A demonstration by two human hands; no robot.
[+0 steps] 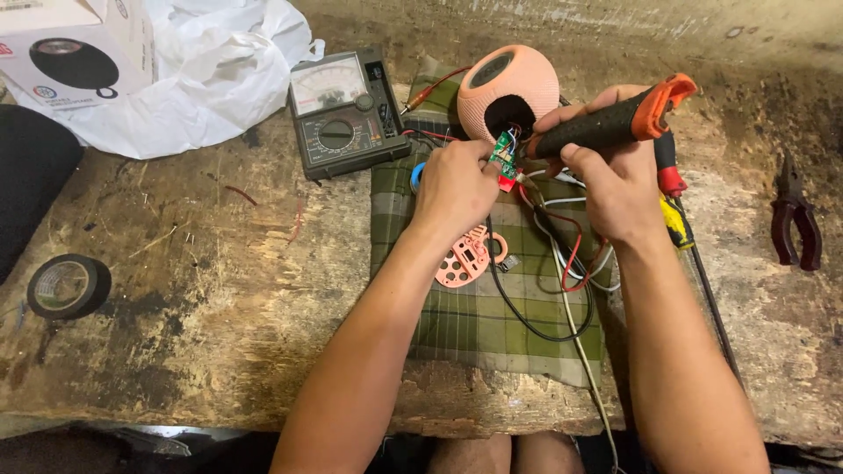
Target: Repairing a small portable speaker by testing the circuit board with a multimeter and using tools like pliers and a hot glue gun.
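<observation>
Fingers of the left hand [454, 186] are pressed together on a small green circuit board [504, 149], and they hold it just in front of the dark opening of a round pink speaker shell [507, 88]. Thin wires go from the board into that opening. The right hand [606, 175] is wrapped closed around the black handle of a soldering iron [615, 125] with an orange end; its front part points at the board, but the tip itself is too small to see clearly.

Both hands work above a green checked cloth [474, 325] that lies on a worn wooden table [219, 298]. On the cloth, close under the left wrist, lies a pink round grille piece [463, 259] with holes. Black, red and white wires [562, 263] lie in loops between the two forearms.

Behind the left hand stands an analog multimeter [344, 112], and one red probe lead comes from it toward the speaker shell. A screwdriver with a red and yellow handle [672, 197] lies beside the right wrist. Pliers [795, 219] are well apart at the right edge. On the left side lies a roll of black tape [68, 286], and farther back a white plastic bag [206, 75] next to a white carton [70, 48].
</observation>
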